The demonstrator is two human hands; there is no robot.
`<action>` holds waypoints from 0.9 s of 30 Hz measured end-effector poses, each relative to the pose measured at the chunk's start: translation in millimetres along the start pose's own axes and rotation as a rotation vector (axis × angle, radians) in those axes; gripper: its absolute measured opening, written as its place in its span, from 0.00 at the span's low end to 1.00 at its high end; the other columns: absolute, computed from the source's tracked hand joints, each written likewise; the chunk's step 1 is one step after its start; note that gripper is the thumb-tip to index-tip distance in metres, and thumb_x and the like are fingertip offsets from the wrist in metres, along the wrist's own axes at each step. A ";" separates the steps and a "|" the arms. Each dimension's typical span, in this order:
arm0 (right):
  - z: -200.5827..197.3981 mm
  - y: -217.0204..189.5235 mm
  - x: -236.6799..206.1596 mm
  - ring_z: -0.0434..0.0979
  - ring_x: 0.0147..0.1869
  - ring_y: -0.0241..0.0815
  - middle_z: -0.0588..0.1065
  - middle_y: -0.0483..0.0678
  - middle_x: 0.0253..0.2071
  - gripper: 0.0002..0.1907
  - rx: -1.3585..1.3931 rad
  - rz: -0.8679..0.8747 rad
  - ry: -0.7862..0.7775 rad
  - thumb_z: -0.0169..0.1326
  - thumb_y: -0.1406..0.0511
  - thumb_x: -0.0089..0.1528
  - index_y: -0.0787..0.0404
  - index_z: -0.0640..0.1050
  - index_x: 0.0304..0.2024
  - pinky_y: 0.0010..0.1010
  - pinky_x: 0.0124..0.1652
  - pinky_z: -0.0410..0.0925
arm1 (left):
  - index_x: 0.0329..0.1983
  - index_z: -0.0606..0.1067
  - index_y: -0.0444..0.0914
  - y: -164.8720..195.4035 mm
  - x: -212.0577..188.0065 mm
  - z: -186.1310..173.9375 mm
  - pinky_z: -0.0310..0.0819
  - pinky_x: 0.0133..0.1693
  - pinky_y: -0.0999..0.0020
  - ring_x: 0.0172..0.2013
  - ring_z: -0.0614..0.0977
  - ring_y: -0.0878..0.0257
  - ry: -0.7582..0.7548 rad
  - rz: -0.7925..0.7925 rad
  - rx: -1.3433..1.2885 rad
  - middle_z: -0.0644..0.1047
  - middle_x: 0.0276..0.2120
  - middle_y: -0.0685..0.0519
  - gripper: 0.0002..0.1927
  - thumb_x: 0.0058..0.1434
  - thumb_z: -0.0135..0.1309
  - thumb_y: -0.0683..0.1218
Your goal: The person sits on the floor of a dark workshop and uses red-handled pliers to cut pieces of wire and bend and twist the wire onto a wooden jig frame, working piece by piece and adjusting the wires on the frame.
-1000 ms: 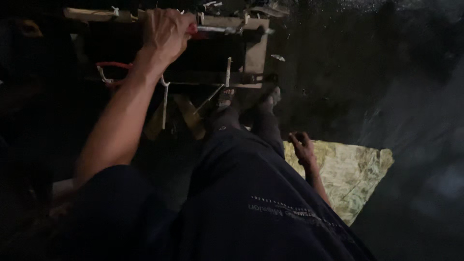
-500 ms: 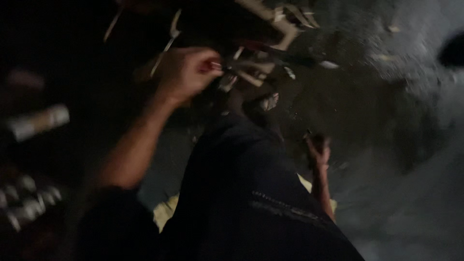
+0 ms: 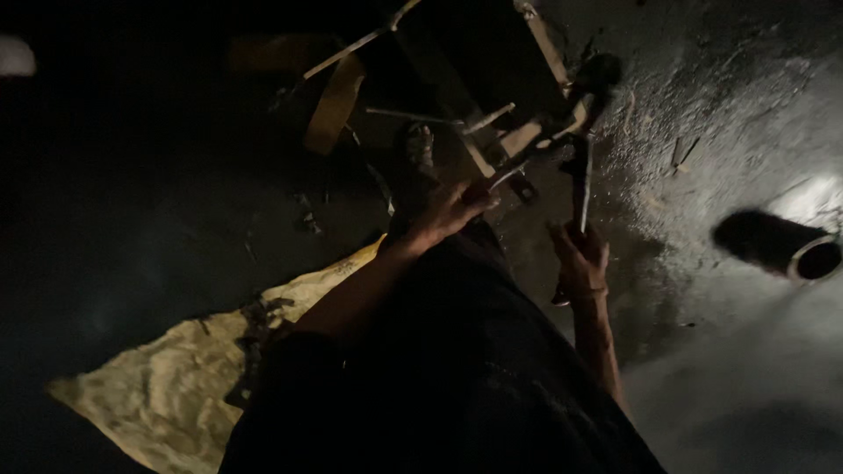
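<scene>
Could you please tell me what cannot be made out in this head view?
- Left hand: its grip on the thin rod is lost in darkness.
- Right hand: fingers blurred against the upright tool.
- Wooden frame: cut off by the top edge.

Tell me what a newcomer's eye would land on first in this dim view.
First, the two hands in the middle: the left hand grips a thin pale rod, and the right hand holds a dark upright tool beside it, both at a rough wooden frame. Next, the crumpled yellow sack on the dark floor at lower left. Last, a dark pipe-like cylinder with a pale rim lies on the lit ground at right.
</scene>
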State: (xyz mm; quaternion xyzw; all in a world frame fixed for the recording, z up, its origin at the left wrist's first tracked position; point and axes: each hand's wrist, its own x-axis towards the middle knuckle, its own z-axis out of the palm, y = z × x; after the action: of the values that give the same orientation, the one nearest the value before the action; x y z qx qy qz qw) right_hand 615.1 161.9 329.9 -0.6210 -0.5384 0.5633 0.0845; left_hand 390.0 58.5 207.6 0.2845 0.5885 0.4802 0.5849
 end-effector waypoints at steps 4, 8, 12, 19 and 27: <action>33.2 -38.2 12.2 0.60 0.26 0.32 0.66 0.41 0.24 0.20 -0.156 0.054 -0.039 0.60 0.54 0.68 0.62 0.73 0.31 0.31 0.25 0.54 | 0.46 0.77 0.37 -38.2 14.6 -17.7 0.74 0.36 0.66 0.33 0.77 0.65 0.046 -0.112 0.123 0.77 0.33 0.53 0.12 0.69 0.59 0.51; 47.3 -55.8 20.5 0.66 0.25 0.31 0.71 0.39 0.23 0.15 -0.264 0.126 -0.044 0.56 0.53 0.66 0.56 0.79 0.37 0.29 0.24 0.58 | 0.51 0.75 0.39 -39.3 44.9 -43.1 0.73 0.41 0.64 0.39 0.77 0.63 0.067 -0.126 0.245 0.76 0.39 0.52 0.14 0.70 0.56 0.52; 47.9 -56.9 30.2 0.74 0.26 0.35 0.75 0.44 0.24 0.16 -0.553 0.106 -0.036 0.57 0.54 0.66 0.59 0.81 0.39 0.31 0.25 0.64 | 0.56 0.74 0.41 -31.5 98.2 -77.4 0.72 0.46 0.61 0.44 0.76 0.61 0.149 -0.064 0.380 0.76 0.46 0.51 0.16 0.72 0.52 0.53; 56.7 -55.1 73.6 0.69 0.27 0.32 0.74 0.41 0.27 0.14 -0.359 0.017 -0.180 0.54 0.54 0.68 0.58 0.78 0.40 0.31 0.25 0.61 | 0.65 0.71 0.44 -66.5 101.2 -73.0 0.71 0.54 0.56 0.54 0.76 0.58 -0.045 -0.066 0.633 0.75 0.56 0.49 0.20 0.74 0.46 0.56; 72.0 -53.0 160.3 0.66 0.30 0.28 0.69 0.39 0.30 0.07 -0.399 -0.117 -0.499 0.52 0.62 0.72 0.58 0.76 0.47 0.25 0.27 0.62 | 0.72 0.62 0.41 -103.6 52.5 -35.7 0.70 0.60 0.49 0.56 0.79 0.51 0.332 0.534 2.957 0.75 0.59 0.44 0.30 0.74 0.39 0.62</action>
State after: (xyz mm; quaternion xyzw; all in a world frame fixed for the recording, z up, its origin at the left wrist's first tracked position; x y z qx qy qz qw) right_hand 493.4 269.7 244.7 -0.4360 -0.6770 0.5759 -0.1414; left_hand 371.1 58.2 87.6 0.6390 0.5175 -0.4119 -0.3926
